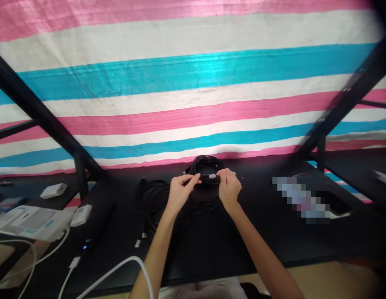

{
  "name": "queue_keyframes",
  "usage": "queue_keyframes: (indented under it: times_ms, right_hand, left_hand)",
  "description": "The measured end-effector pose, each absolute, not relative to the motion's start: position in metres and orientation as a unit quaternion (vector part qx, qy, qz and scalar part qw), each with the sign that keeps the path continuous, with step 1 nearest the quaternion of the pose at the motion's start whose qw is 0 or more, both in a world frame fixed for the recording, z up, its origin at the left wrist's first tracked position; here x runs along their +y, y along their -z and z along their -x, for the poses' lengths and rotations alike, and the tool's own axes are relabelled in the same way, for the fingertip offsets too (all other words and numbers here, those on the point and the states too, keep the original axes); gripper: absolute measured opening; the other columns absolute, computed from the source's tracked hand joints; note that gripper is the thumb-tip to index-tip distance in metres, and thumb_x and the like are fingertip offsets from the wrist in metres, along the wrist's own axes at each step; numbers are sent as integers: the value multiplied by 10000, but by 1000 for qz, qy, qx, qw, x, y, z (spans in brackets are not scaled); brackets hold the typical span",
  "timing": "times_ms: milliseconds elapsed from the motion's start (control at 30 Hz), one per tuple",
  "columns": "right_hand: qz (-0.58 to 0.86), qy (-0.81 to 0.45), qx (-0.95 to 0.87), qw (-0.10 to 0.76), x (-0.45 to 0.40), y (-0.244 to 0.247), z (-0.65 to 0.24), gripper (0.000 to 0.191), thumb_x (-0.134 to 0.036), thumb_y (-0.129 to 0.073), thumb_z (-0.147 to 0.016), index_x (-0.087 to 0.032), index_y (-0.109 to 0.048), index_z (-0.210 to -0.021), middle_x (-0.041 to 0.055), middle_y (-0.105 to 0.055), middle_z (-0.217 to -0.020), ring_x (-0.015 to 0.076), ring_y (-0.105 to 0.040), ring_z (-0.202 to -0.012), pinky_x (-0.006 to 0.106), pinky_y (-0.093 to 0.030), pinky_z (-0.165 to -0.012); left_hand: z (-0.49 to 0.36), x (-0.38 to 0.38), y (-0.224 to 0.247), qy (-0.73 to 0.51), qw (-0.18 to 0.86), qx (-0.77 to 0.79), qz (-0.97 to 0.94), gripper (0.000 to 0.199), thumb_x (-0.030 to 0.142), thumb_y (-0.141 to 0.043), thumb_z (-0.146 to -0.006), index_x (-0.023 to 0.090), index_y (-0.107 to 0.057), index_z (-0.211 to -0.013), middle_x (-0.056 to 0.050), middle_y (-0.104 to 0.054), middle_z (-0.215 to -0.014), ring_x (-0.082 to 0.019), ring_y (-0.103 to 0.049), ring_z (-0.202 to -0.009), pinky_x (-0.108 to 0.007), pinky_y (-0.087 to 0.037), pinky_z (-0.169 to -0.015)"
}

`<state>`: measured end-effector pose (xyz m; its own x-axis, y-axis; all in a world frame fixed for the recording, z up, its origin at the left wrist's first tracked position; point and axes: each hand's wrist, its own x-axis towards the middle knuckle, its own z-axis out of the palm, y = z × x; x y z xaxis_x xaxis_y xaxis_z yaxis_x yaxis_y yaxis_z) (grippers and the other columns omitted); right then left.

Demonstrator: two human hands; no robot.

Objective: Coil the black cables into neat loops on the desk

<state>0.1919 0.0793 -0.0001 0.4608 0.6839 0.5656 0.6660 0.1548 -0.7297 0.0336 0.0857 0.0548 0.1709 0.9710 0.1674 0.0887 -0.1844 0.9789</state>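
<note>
Between my two hands a stretch of black cable (204, 176) is held level, with a whitish label or sleeve (212, 176) close to the right fingers. My left hand (182, 189) pinches the cable at its left side. My right hand (229, 187) grips it just right of the whitish piece. Behind the hands lies a coiled black cable (207, 160) on the black table. Left of my left wrist, another loose coil of black cable (151, 195) spreads out, partly hidden by my forearm. A small white tag (137, 243) rests below that coil.
White cables (118, 263) cross the lower left, one plugged into a dark device with a lit display (86, 245). White adapters (81, 215) and a white box (28, 222) stand at left. A dark phone-like slab (334, 202) lies right. Black frame bars and a striped sheet (193, 99) rise behind.
</note>
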Motion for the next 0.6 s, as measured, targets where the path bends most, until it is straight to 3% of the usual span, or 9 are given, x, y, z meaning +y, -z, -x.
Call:
queue_keyframes:
  times_ms: [100,167,267,400,500,600]
  right_hand:
    - [670,-55,-491,554,80,3,-192,512,-456,-315,-913,-179,-619,-609,38,-577,-557,179,-557,-595,276,-359,-592]
    - [649,-153,-443,600,84,4,-193,531,-539,-353,-880,-173,-600,-585,22,-524,-489,161,-517,-520,269,-361,-557]
    - [595,-331,-297,669,91,1,-196,557,-659,-400,-803,-180,-506,-540,-5,-453,-463,113,-415,-424,238,-308,-431]
    - [563,-442,-225,661,100,-2,-203,598,-735,-277,-798,-200,-416,-569,-75,-280,-428,57,-176,-321,207,-112,-317]
    - [537,-506,-233,634,102,0,-205,595,-753,-293,-786,-204,-402,-583,-94,-230,-440,46,-136,-311,190,-82,-289]
    - [518,-555,-252,601,100,3,-201,620,-788,-307,-755,-201,-417,-585,-87,-262,-446,41,-153,-297,183,-120,-255]
  left_hand:
    - [-35,85,-55,-471,454,422,-628,275,395,-654,-735,140,-693,-640,6,-549,-538,-86,-428,-497,-220,-328,-498]
    - [-33,85,-53,-474,452,408,-636,199,346,-704,-692,150,-677,-676,0,-603,-626,-102,-497,-567,-217,-374,-548]
    - [-31,85,-44,-488,457,414,-618,208,344,-722,-684,158,-632,-711,40,-541,-549,-74,-462,-492,-197,-348,-498]
    - [-36,82,-29,-548,500,400,-538,316,457,-668,-729,157,-570,-714,78,-429,-432,-69,-468,-435,-183,-356,-473]
    - [-45,79,-20,-596,553,350,-465,413,577,-581,-756,173,-549,-838,107,-369,-407,-88,-499,-388,-183,-374,-421]
    - [-48,78,-17,-619,579,349,-399,433,605,-542,-772,178,-529,-844,125,-344,-386,-52,-349,-250,-160,-220,-289]
